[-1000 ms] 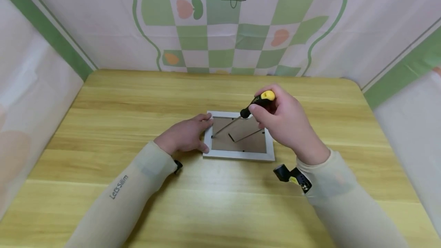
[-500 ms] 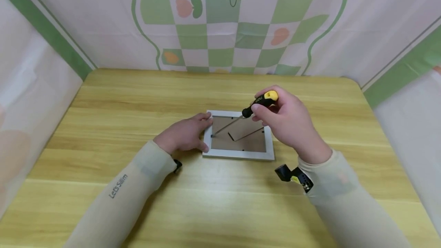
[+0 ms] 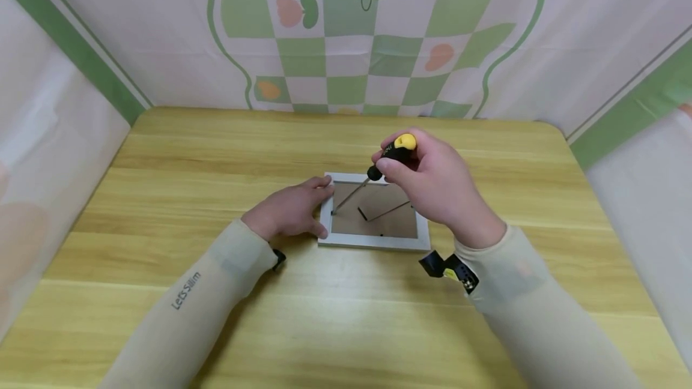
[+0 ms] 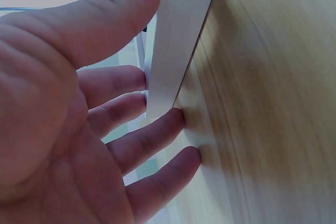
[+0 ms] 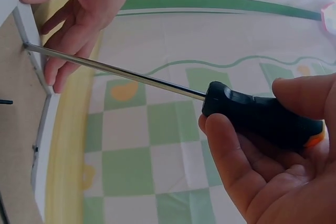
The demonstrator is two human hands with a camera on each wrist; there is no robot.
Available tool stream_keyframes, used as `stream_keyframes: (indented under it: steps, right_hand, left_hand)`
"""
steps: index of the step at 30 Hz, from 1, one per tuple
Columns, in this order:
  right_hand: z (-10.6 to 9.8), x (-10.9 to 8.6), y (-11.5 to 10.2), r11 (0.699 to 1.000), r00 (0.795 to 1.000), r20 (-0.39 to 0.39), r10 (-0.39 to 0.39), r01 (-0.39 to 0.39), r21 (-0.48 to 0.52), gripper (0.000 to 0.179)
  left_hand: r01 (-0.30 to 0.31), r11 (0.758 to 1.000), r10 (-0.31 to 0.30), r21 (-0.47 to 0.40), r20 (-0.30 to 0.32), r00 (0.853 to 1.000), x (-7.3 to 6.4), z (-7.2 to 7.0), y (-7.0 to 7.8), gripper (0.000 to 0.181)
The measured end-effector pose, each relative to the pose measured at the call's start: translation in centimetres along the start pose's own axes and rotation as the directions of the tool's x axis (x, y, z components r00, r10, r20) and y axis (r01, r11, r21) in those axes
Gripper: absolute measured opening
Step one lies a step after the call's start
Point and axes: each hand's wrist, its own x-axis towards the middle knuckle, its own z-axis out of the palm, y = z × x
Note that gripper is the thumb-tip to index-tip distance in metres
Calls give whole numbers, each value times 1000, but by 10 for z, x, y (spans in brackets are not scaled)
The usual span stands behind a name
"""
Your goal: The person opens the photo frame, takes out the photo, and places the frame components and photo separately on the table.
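Observation:
A white picture frame (image 3: 375,241) lies back side up on the wooden table, its brown backing board (image 3: 400,228) showing. My left hand (image 3: 289,212) rests against the frame's left side. In the left wrist view its thumb touches the frame's edge, and the fairly straight fingers spread along the side and down to the table. With curled fingers my right hand (image 3: 440,182) grips the black and yellow handle of a screwdriver (image 5: 252,109). The slanted shaft's tip meets a small dark tab (image 3: 333,213) at the frame's left inner edge, seen closer in the right wrist view.
A thin, dark-edged stand flap (image 3: 384,212) lies on the backing board. Other small dark tabs, such as the lower one (image 3: 381,235), sit along the inner edge. Patterned cloth (image 3: 346,53) hangs behind the wooden table (image 3: 335,317) and at both sides.
My right hand has shifted left, swinging the screwdriver handle left and making the shaft steeper. The tip stays at the left tab. My left hand and the frame have hardly moved.

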Motion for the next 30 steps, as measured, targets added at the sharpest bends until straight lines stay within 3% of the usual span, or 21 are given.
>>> stream_keyframes:
  steps: [30]
  right_hand:
    - [11,18,-27,995,997,55,-47,52,-87,16]
  left_hand:
    - [16,1000,-15,-15,24,1000,-1,-3,2,91]
